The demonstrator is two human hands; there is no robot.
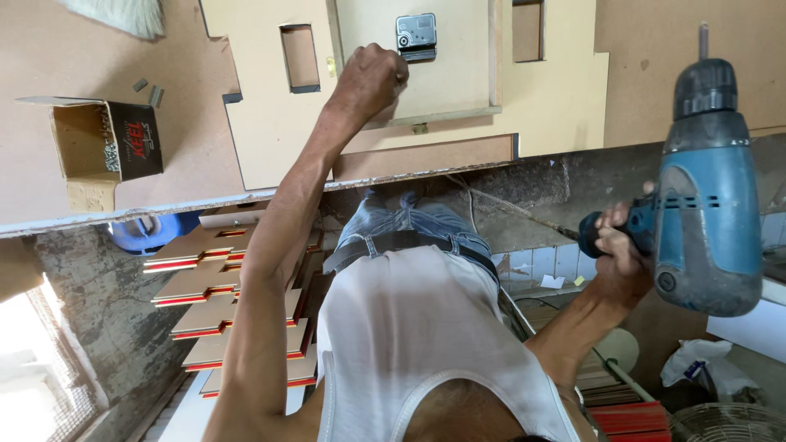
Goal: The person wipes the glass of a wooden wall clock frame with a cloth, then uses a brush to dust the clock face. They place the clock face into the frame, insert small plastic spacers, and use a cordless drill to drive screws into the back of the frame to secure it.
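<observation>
blue power drill [708, 196] at right of frame, gripped by one hand [620, 254] w/ fingers wrapped round its handle; looks heavy, rigid, top-heavy, so the handle is prob the best hold. its long axis runs vertical in frame, bit pointing to top edge. other hand [372, 80], top centre, is a closed fist on the cut-out pale board [270, 131], near a small grey latch [416, 37]; can't tell if it holds anything.

Picture is upside down. Drill [708, 192] grip mostly hidden inside one of the hands [618, 254]; bit too thin to tell. The other fist [372, 78] hides whatever it holds. Fan [729, 424] and red-edged board stack [237, 303] cut off by the frame and arm. Contents of the box [106, 143] too small to tell.
</observation>
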